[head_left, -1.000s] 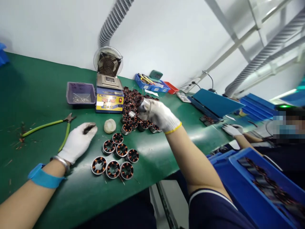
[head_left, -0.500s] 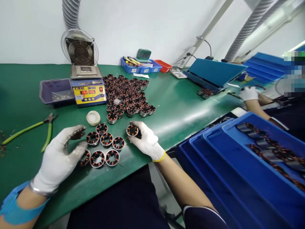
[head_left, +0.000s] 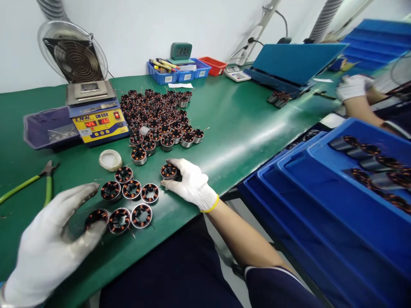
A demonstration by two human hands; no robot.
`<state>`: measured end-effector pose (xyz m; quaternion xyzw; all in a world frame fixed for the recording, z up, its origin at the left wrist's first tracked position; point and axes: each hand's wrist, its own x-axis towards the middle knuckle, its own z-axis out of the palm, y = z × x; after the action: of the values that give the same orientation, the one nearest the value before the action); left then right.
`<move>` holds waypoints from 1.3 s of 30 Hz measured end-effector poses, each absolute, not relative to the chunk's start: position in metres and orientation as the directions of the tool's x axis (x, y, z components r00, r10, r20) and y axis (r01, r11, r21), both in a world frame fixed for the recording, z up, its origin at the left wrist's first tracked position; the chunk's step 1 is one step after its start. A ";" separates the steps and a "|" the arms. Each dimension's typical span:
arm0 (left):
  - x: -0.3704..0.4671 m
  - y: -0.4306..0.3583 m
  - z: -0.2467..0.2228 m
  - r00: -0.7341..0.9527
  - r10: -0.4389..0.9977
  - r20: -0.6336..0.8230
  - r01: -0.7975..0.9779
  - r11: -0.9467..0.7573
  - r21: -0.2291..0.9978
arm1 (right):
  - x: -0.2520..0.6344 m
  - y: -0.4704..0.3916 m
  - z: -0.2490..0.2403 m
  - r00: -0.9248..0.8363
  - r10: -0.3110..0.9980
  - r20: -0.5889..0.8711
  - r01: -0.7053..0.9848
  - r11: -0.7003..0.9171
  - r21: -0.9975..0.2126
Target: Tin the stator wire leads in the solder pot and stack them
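My gloved right hand (head_left: 189,182) has its thumb and fingers closed around a wound motor stator (head_left: 168,171), a metal ring with copper coils, at table height. My gloved left hand (head_left: 61,231) is open, fingers and thumb spread. Its thumb covers part of the stator (head_left: 96,216) at the left end of the near row; whether it touches cannot be made out. Between my hands several more stators (head_left: 131,189) lie flat in a small group. Beyond them a larger cluster of stators (head_left: 156,115) covers the table, with thin wire ends sticking out.
A solder pot (head_left: 99,124) with a fan behind it stands at the left beside a purple bin (head_left: 51,128). Green-handled cutters (head_left: 48,188) and a round white dish (head_left: 110,160) lie nearby. Stacked blue trays (head_left: 308,196) rise at the right. A co-worker's gloved hand (head_left: 353,87) is beyond.
My view has shifted, so most of the table sits further left. My left hand appears lower and nearer, thumb over the end stator. My right hand keeps hold of its stator.
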<state>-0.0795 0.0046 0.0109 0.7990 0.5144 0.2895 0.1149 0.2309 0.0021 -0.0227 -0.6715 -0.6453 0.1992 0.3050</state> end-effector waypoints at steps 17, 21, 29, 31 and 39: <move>-0.030 0.015 0.032 0.561 0.825 -0.072 0.822 -0.565 -0.064 | 0.208 0.006 -0.002 -0.523 0.828 0.202 0.659 0.543 -0.520; -0.033 0.022 0.032 0.612 0.787 -0.083 0.789 -0.615 -0.015 | 0.193 0.007 0.002 -0.593 0.782 0.193 0.655 0.608 -0.448; -0.041 0.020 0.037 0.654 0.754 -0.056 0.753 -0.643 0.139 | 0.185 -0.003 0.002 -0.573 0.782 0.244 0.643 0.614 -0.457; -0.040 0.020 0.038 0.657 0.751 -0.066 0.751 -0.645 0.144 | 0.183 -0.006 0.002 -0.551 0.796 0.252 0.654 0.599 -0.462; -0.045 0.018 0.047 0.630 0.750 -0.199 0.776 -0.605 0.178 | 0.171 -0.015 0.018 -0.457 0.887 0.060 0.787 0.435 -0.438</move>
<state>-0.0449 0.0181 0.0475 0.8942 0.4268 -0.0520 0.1244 0.1713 -0.0147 0.0177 -0.5012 -0.8351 0.1769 0.1419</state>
